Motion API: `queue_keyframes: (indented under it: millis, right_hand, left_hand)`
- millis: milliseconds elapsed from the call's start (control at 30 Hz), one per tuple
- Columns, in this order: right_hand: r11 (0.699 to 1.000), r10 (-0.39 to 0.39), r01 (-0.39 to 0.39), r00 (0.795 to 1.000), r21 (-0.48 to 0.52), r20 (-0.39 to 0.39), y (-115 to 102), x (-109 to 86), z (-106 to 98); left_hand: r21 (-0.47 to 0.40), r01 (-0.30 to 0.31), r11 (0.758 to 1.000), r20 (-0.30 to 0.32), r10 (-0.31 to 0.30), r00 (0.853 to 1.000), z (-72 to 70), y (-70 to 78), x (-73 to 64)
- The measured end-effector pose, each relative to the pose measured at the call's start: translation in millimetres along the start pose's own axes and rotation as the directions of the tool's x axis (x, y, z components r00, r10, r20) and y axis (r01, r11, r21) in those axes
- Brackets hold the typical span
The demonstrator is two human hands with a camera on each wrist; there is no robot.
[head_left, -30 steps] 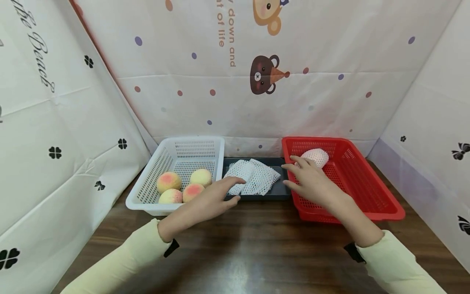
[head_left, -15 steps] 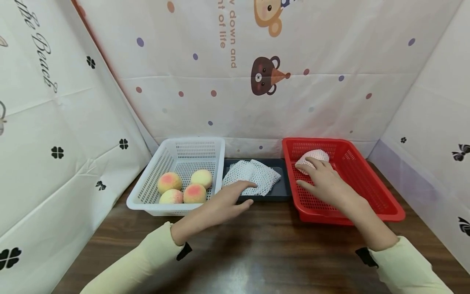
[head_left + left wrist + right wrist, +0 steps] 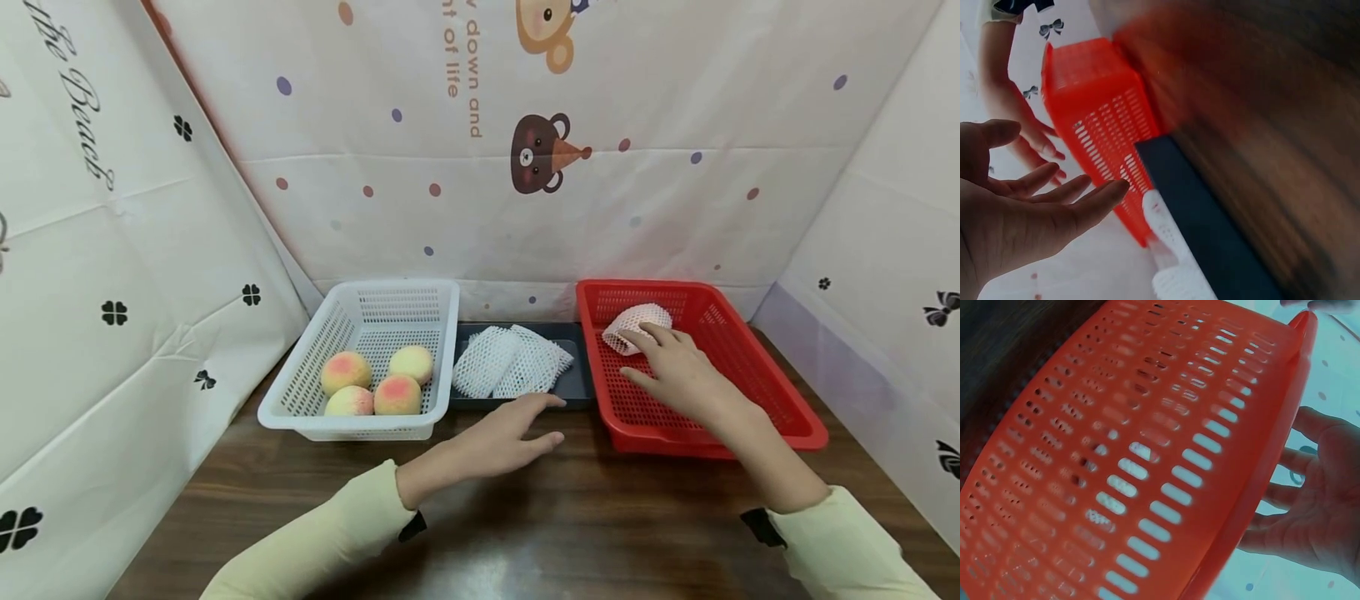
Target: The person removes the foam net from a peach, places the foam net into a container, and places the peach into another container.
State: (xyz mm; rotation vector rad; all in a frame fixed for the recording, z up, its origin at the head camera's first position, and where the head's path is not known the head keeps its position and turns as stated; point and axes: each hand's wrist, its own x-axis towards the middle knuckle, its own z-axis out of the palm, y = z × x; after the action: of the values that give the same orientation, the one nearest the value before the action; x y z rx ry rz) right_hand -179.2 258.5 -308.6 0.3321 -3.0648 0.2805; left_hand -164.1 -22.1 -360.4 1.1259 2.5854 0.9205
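Note:
My right hand (image 3: 686,375) is over the red basket (image 3: 772,375), fingers spread and loosely bent with nothing in them. Its fingertips overlap the near side of a fruit-sized bundle in white foam netting (image 3: 636,323) in the basket's back left corner. In the right wrist view the hand (image 3: 1322,494) shows beyond the basket rim. My left hand (image 3: 495,442) holds nothing, its fingers extended, in front of the dark tray (image 3: 573,383). Two white foam net sleeves (image 3: 487,358) lie in that tray. The left wrist view shows the left hand (image 3: 1041,212) with relaxed fingers.
On the left stands a white basket (image 3: 300,367) with several peaches (image 3: 397,393) in it. Brown wooden tabletop (image 3: 570,517) spreads in front of the containers. Printed white cloth (image 3: 637,108) walls the back and both sides.
My left hand has moved right, from beside the white basket to in front of the dark tray. The right hand has shifted right and slightly toward me over the red basket; the netted bundle tilted slightly.

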Motion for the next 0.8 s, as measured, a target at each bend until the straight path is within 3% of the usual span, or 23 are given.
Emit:
queue_keyframes:
  millis: [267, 600, 667, 800]
  right_hand:
    - [0.999, -0.019, 0.019, 1.000, -0.033, 0.017, 12, -0.2, 2]
    - [0.997, -0.022, 0.023, 0.999, -0.072, 0.023, 21, 3.0, 0]
    - [0.996, -0.025, 0.026, 0.999, -0.081, 0.021, 23, 4.3, -1]
    - [0.996, -0.023, 0.025, 0.999, -0.090, 0.027, 25, 5.4, -4]
  left_hand:
    - [-0.176, 0.106, 0.979, 0.034, -0.101, 0.994, 15.0, 4.7, 18.1]
    - [-0.412, 0.211, 0.886, 0.005, -0.229, 0.973, 39.3, 10.7, 48.6]
    - [-0.506, 0.223, 0.833, 0.003, -0.257, 0.966, 45.2, 12.5, 54.4]
    - [-0.699, 0.185, 0.691, 0.008, -0.251, 0.968, 55.1, 15.6, 63.7]
